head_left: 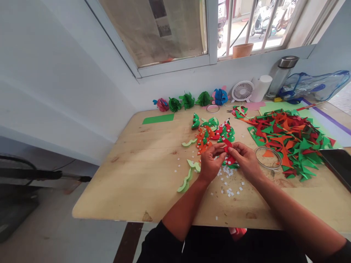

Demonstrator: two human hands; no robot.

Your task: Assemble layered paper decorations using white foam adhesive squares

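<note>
Red paper piece (227, 143), held left of the scrap heap (290, 133)
Left hand (212, 160) and right hand (246, 159) both pinch it, nearly closed; a light hold near the edges should avoid creases and leave the white squares (230, 192), also left of the heap, undisturbed

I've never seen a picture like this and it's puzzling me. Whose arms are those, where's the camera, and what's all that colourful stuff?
There's no robot here, just a person. The camera sits on their head, looking forward and down, so you see roughly what they see.

The left hand and right hand are bare, and their fingers hold a red piece of paper. On the wooden table lie tiny white bits and, to the right, a big pile of paper scraps, red, orange and green. At the back stand colourful paper figures and a little white fan.
</note>
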